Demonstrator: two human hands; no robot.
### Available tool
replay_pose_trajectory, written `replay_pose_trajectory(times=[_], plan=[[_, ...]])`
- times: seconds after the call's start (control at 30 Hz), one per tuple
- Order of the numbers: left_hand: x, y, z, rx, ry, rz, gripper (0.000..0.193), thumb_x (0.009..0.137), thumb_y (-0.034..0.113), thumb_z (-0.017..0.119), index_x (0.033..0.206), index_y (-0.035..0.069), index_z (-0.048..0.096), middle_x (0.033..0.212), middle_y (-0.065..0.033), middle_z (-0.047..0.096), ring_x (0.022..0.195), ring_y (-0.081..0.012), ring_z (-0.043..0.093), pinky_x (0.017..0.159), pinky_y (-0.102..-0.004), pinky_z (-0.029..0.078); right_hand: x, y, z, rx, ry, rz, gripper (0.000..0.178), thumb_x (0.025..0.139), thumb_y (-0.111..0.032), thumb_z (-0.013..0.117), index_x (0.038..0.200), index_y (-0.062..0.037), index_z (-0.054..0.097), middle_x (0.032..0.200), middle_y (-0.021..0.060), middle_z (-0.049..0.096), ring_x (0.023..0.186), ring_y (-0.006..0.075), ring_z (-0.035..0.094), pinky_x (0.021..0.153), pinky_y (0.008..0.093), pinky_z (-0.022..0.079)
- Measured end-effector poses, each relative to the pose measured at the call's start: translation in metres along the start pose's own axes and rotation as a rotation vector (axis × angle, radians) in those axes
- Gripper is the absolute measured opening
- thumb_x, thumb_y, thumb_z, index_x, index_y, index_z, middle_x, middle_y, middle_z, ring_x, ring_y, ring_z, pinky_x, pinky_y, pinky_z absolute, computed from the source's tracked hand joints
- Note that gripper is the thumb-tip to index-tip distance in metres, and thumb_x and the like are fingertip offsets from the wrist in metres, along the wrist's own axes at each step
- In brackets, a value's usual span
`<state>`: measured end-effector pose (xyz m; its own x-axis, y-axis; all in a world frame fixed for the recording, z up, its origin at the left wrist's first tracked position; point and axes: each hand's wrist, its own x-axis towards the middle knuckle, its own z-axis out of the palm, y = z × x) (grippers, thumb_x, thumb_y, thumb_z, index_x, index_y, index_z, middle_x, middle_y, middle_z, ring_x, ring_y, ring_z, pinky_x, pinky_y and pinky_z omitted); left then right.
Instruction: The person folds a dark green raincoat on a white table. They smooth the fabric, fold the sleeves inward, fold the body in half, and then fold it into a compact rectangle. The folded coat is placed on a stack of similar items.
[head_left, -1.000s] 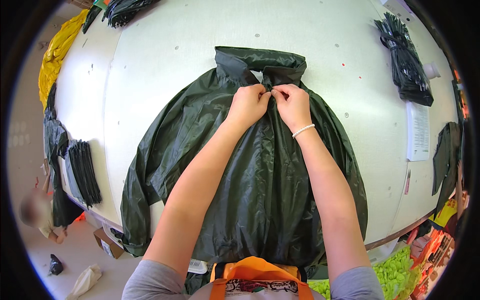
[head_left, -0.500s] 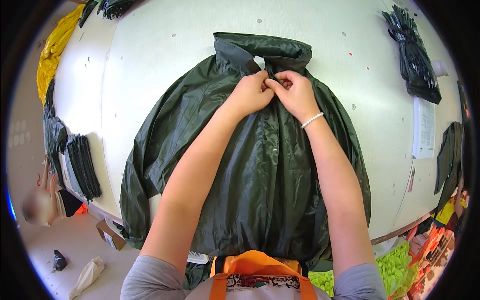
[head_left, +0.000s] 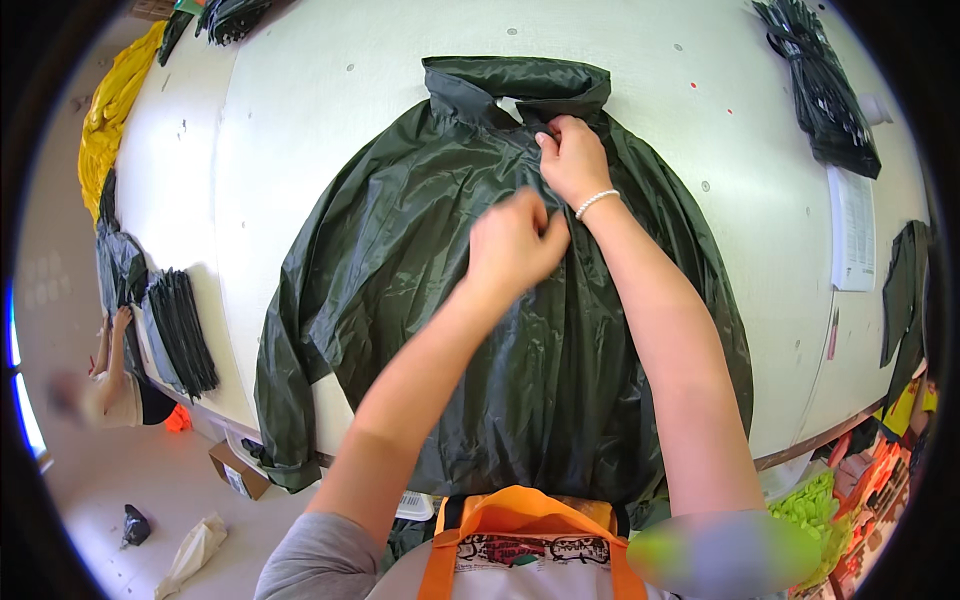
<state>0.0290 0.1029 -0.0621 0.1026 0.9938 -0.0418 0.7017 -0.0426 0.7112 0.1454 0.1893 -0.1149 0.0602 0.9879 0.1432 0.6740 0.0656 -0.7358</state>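
**One dark green jacket, with one right hand and one left hand over it**

The jacket lies front up on one white table, under both hands, its single collar just beyond the right fingers. Two sleeves spread out, one to either side of the fingers. The right thumb and fingertips are clamped on the jacket's front edge, right below the collar; one white beaded bracelet circles that wrist. The left fingers are over the middle of the front, nearer the body than the right ones and a little to their left; they are blurred, so I cannot tell whether they grip cloth.

Well to the right of the fingers are one black tied bundle, one white printed paper, one pen and one dark garment. Beyond the fingers and to their right are two small red dots.

Well to the left are one yellow cloth heap, one stack of dark folded pieces, too tightly packed to count, and one co-worker. Farther left and nearer the body, the floor carries one cardboard box, one black lump and one whitish cloth. Two orange straps sit between the forearms, well below the fingers.
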Motion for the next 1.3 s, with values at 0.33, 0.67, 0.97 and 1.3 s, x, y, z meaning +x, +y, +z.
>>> replay_pose_trajectory(times=[0.33,0.67,0.97,1.3], plan=[[-0.054,-0.017,0.005,-0.075,-0.093,-0.121,0.033,0.088,0.026,0.054,0.072,-0.002,0.057,0.066,-0.0231,0.059,0.067,-0.0420,0.059,0.059,-0.0478,0.047,-0.149,-0.048,-0.066,0.070,-0.095,0.166,0.025,0.079,-0.014,0.067,0.098,-0.0012,0.057,0.090,0.0139,0.057,0.087,0.0318,0.056,0.074,0.0397,0.047],[-0.054,-0.008,0.008,0.164,-0.173,-0.065,0.040,0.066,0.034,0.076,0.071,0.000,0.057,0.059,-0.0148,0.059,0.060,-0.0309,0.060,0.057,-0.0379,0.047,-0.168,-0.017,-0.054,0.081,-0.033,0.234,0.014,0.077,-0.003,0.060,0.088,-0.0002,0.068,0.087,0.0165,0.064,0.085,0.0336,0.061,0.076,0.0407,0.049],[-0.054,-0.036,0.005,-0.324,-0.291,-0.200,0.021,0.076,0.014,0.066,0.086,-0.004,0.063,0.072,-0.0159,0.065,0.063,-0.0233,0.063,0.061,-0.0313,0.048,-0.156,-0.029,-0.058,0.025,-0.159,0.288,0.016,0.077,-0.008,0.064,0.090,0.0005,0.064,0.091,0.0185,0.065,0.085,0.0336,0.062,0.076,0.0413,0.049],[-0.059,-0.019,0.005,-0.201,-0.221,-0.143,0.017,0.081,0.011,0.066,0.075,-0.004,0.061,0.059,-0.0071,0.062,0.053,-0.0092,0.059,0.051,-0.0251,0.044,-0.148,-0.022,-0.058,0.248,-0.174,0.348,0.011,0.079,-0.003,0.066,0.087,0.0043,0.065,0.075,0.0136,0.066,0.065,0.0182,0.062,0.062,0.0295,0.048]])
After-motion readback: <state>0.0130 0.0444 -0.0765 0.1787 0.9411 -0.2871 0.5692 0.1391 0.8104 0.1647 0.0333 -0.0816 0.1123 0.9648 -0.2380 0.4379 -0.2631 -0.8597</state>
